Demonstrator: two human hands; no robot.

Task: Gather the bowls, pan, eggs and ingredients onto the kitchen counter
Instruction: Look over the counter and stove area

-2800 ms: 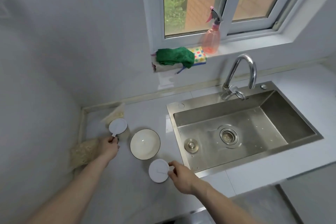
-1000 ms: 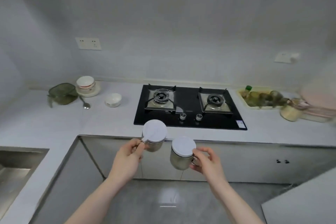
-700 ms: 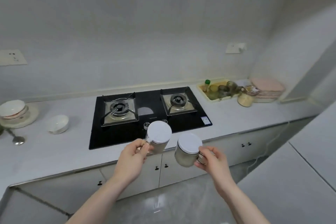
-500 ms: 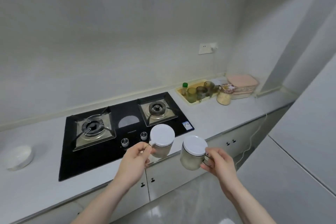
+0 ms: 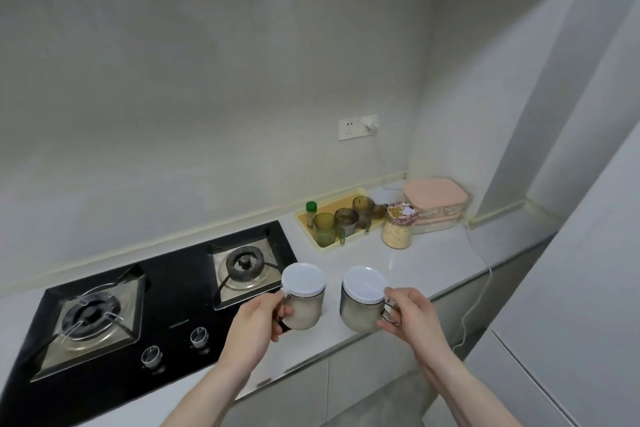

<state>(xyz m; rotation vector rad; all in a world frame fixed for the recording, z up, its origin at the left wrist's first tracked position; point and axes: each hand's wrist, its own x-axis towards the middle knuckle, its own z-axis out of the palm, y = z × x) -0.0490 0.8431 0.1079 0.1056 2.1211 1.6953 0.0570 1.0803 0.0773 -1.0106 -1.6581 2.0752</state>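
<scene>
White counter [image 5: 429,263] runs right of a black hob [image 5: 166,295]. Left hand [image 5: 258,317] is closed on the handle of one lidded jar [image 5: 304,296], right hand [image 5: 412,314] on the handle of another jar [image 5: 362,300]; both jars sit low over the counter, contact unclear. Hob's label is too blurred to read.
</scene>
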